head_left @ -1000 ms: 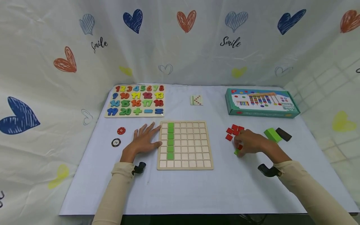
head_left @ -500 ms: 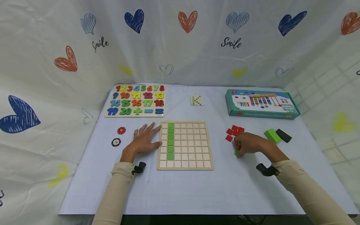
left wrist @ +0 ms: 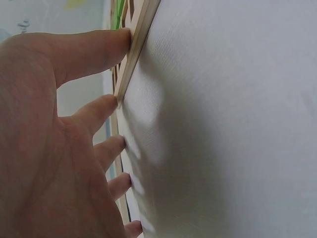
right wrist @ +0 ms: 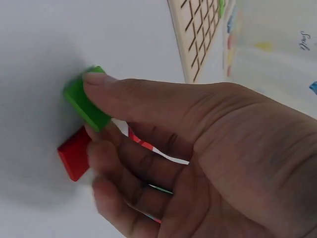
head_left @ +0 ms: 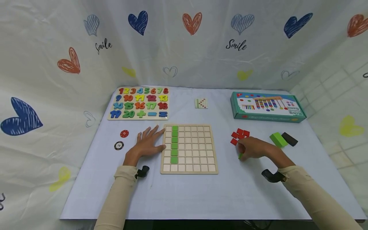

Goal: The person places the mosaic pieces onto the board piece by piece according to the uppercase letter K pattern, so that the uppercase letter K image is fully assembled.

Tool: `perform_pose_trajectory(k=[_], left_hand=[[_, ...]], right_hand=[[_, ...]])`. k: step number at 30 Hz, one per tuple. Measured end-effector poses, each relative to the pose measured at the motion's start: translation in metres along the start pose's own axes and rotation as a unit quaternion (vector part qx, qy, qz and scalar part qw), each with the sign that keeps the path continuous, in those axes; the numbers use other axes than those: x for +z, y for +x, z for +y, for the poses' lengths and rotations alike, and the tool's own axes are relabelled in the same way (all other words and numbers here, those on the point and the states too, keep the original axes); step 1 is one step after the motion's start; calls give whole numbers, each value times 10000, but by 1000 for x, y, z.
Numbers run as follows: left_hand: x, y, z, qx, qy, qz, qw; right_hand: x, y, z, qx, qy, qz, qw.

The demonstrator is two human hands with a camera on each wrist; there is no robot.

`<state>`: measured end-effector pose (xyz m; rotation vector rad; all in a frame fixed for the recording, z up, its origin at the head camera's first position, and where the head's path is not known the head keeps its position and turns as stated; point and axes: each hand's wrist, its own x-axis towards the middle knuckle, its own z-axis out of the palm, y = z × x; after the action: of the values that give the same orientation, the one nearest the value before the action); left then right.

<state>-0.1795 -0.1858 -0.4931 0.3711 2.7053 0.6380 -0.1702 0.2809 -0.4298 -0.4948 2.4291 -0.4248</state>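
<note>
My right hand (head_left: 252, 148) pinches a small green square tile (right wrist: 88, 101) between thumb and fingertips, close over the white table. Just under those fingers lies a red tile (right wrist: 75, 153). More red tiles (head_left: 240, 131) are bunched on the table beyond the hand. A wooden grid board (head_left: 195, 172) lies in the middle, with several green tiles (head_left: 174, 146) in its second column from the left. Fingers spread, my left hand (head_left: 147, 143) rests at the board's left edge; its thumb and index fingertips touch the rim in the left wrist view.
A number puzzle (head_left: 138, 103) lies at the back left, a small pattern card (head_left: 201, 103) at the back middle. A teal box (head_left: 268, 107) stands back right. Green block (head_left: 278, 140) and black block (head_left: 289, 139) lie right; red chip (head_left: 124, 133) and black chip (head_left: 119, 145) lie left.
My right hand has shifted slightly left, and the green tile now shows at its fingertips. The left hand has stayed at the board's edge.
</note>
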Motion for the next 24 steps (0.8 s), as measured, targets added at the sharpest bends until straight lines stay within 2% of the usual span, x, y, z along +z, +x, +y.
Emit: perform_pose_trajectory(k=[7,12,15,18,21,24], left_hand=[[0,0,0,-5,-18,4,10000],[1,0,-1,-8,-1,2,10000],[1,-1,-2,-8,-7,2,10000],[1,-1,-2,-20,-5,-14,10000],[1,0,-3,-9,5,-29,10000],[1,1,-3,16,1,-10,10000]], right_hand=[[-11,-2,-11,-23,139,50,9999],[-13,4,-24,-364,70,353,9987],[-12,12,-36,-640,59,609,9961],[-9,23,-51,-744,102,768,9942],[-3,33,-68,-847,285,827,9926],[7,42,-88,-1155,517,924,9876]])
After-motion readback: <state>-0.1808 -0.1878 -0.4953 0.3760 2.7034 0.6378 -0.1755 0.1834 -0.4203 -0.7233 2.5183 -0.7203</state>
